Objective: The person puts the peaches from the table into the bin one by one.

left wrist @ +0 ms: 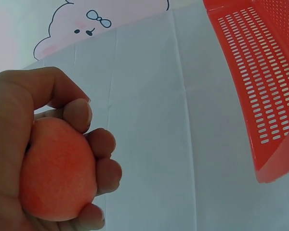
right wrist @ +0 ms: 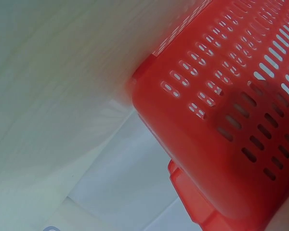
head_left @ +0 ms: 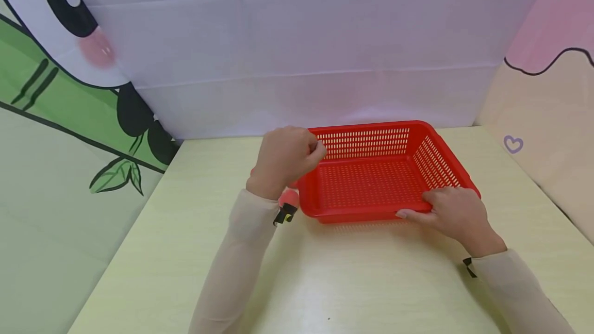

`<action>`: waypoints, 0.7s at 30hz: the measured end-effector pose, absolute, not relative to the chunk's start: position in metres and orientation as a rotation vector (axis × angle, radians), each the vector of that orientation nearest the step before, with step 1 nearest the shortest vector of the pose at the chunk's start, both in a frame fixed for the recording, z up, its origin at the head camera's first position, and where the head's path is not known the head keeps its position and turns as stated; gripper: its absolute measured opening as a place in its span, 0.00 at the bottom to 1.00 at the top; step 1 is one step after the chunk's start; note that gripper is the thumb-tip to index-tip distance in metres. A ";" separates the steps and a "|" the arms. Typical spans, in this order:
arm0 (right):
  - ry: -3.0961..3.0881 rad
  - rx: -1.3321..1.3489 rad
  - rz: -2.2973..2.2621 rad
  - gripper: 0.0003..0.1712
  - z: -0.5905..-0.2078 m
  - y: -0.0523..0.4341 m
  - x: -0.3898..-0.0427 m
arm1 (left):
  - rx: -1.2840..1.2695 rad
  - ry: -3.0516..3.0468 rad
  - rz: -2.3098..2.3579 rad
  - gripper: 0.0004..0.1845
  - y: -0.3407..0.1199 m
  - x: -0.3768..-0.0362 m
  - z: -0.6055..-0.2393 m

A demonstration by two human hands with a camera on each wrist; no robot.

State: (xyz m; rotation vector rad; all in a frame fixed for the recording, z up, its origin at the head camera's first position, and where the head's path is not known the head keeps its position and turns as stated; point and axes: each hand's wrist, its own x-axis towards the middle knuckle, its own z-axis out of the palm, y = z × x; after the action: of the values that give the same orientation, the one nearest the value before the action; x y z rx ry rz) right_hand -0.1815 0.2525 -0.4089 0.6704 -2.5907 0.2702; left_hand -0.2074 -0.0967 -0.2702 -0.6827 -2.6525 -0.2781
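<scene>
Beside the red perforated basket's (head_left: 371,184) left rim, the left hand (head_left: 285,161) curls round a peach-coloured ball (left wrist: 58,168), which would best clear that rim before release, while the right hand (head_left: 457,215) grips the basket's near corner on the tabletop (head_left: 362,282).

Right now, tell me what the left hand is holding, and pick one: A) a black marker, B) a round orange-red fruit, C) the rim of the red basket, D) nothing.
B: in the left wrist view the left hand curls its fingers round a round orange-red fruit, apart from the red basket.
</scene>
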 end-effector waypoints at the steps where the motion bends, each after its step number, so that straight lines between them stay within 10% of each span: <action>1: -2.588 0.670 0.271 0.45 -0.409 0.253 -0.182 | -0.680 -2.661 -0.273 0.24 -0.095 -0.208 -0.270; 21: -2.590 0.670 0.262 0.45 -0.411 0.253 -0.183 | -0.873 -2.608 -0.172 0.23 -0.062 -0.211 -0.274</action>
State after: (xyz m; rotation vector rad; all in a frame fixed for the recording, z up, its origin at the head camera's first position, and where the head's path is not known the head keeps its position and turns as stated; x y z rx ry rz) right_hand -0.1828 0.2531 -0.4111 0.6704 -2.5904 0.2622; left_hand -0.2111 -0.0624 -0.2741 -0.8733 -2.6077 -0.1719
